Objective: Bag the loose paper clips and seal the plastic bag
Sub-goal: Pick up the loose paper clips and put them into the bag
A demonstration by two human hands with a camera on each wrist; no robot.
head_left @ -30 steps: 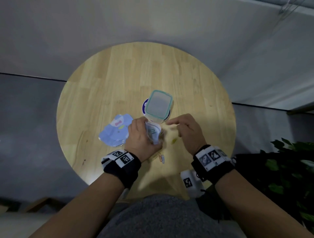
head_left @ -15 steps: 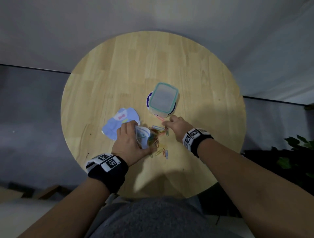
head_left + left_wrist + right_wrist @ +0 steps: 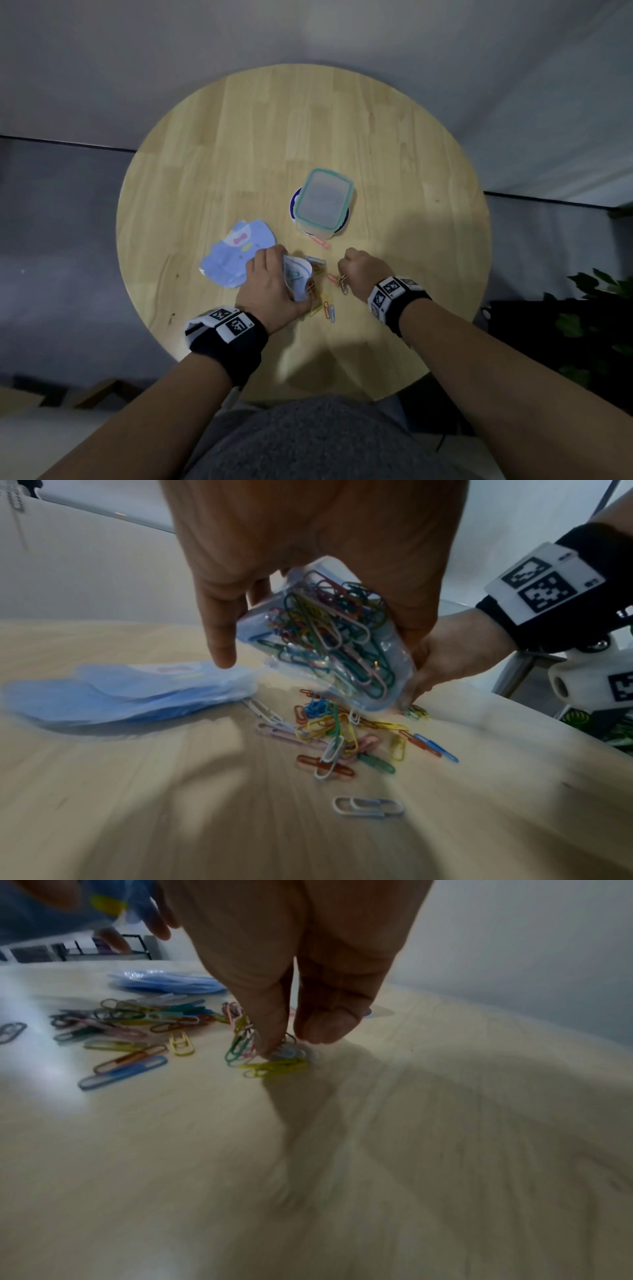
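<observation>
My left hand (image 3: 270, 291) grips a small clear plastic bag (image 3: 297, 277) with many coloured paper clips inside (image 3: 329, 642), held just above the table, its mouth facing right. Loose coloured paper clips (image 3: 325, 305) lie scattered on the round wooden table (image 3: 239, 144) below and right of the bag (image 3: 342, 739). My right hand (image 3: 359, 274) is down on the table to the right of the bag. Its thumb and fingers (image 3: 270, 1031) pinch a small bunch of paper clips (image 3: 267, 1058) against the tabletop.
A stack of blue plastic bags (image 3: 236, 257) lies left of my left hand. A clear lidded container with a teal rim (image 3: 323, 202) stands on a round blue-edged disc behind the clips. A pink clip (image 3: 322, 242) lies at its front. Plant leaves (image 3: 596, 291) at right.
My right hand moved from in front of the container back toward me and to the right, down onto the clips. The left hand keeps holding the bag.
</observation>
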